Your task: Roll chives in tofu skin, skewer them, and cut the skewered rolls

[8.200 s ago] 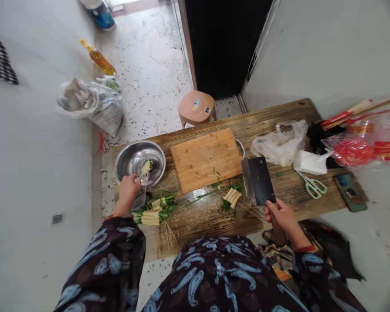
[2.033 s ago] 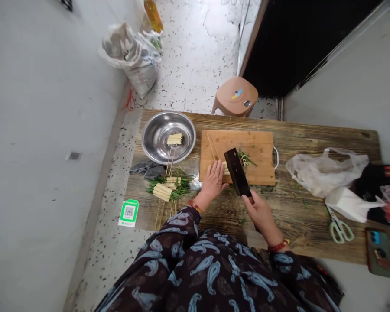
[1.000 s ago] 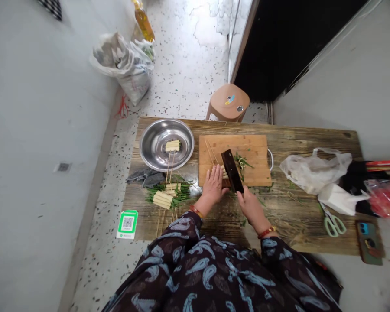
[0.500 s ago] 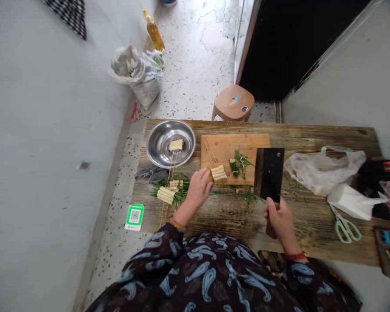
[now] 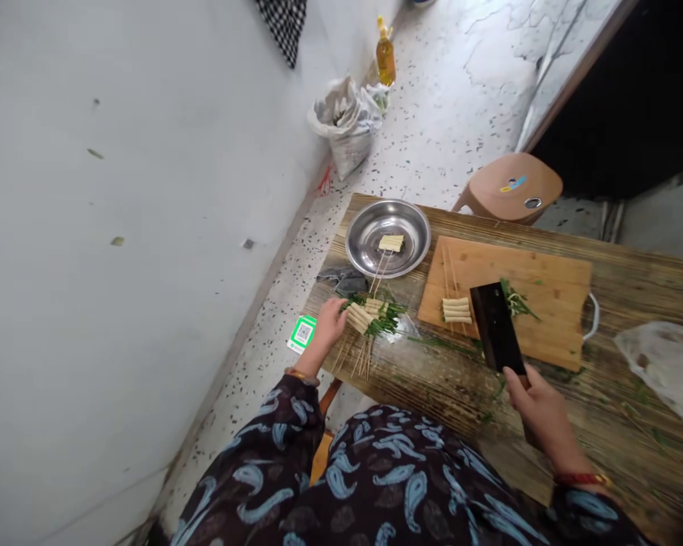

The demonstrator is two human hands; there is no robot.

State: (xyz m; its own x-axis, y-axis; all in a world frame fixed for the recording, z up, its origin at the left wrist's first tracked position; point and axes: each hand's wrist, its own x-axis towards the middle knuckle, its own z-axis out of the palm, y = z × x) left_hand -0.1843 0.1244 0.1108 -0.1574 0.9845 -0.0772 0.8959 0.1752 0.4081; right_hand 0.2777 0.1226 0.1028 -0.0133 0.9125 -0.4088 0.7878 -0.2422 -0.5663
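My right hand [image 5: 543, 413] grips the handle of a cleaver [image 5: 496, 326], its dark blade tilted over the front of the wooden cutting board [image 5: 552, 269]. Beside the blade on the board lie pale skewered rolls [image 5: 456, 310] on thin sticks and some chopped green herbs [image 5: 515, 299]. At the left of the table, my left hand [image 5: 331, 322] has its fingers curled against the end of other skewered rolls [image 5: 360, 318], which have greens inside and lie in a pile. One more skewer of rolls [image 5: 391, 243] rests in a steel basin [image 5: 357, 254].
A grey cloth [image 5: 350, 283] lies between basin and pile. To the right on the wooden table [image 5: 432, 379] is a clear plastic bag [image 5: 665, 364]. Beyond the table stand a tan stool [image 5: 512, 182], a white sack [image 5: 347, 144] and an oil bottle [image 5: 385, 61]. A wall runs along the left.
My left hand has left the rolls on the board and moved left to the pile. The cleaver now tilts over the board, nearer the rolls. The view has swung left.
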